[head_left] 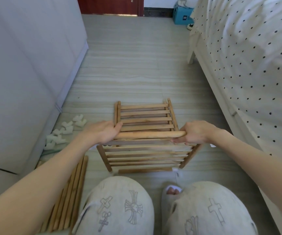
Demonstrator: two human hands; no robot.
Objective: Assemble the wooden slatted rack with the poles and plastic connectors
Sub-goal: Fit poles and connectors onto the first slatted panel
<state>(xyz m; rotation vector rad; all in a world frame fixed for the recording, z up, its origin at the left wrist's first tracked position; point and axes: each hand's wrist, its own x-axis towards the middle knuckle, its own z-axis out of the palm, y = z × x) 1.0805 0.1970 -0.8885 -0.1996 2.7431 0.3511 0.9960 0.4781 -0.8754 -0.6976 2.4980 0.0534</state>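
You are seated low on a pale striped floor (137,65), knees at the bottom of the view, with a stack of wooden slatted panels (145,133) lying flat just in front of them. Your left hand (103,133) grips the stack's left edge, fingers curled over the side rail. Your right hand (193,134) grips the right end of a round rail (148,134) lying across the middle of the stack. The hands are well apart, one at each side.

To your left, a bundle of loose wooden poles (69,197) lies on the floor beside your knee. Farther left, against a grey cabinet (26,73), sits a scatter of white plastic connectors (64,131). A bed with a dotted cover (247,56) runs along your right.

No connector appears fitted to any pole or panel, so assembly looks barely begun: the panels are only gathered, and all the joining of poles, connectors and shelves seems left to do.
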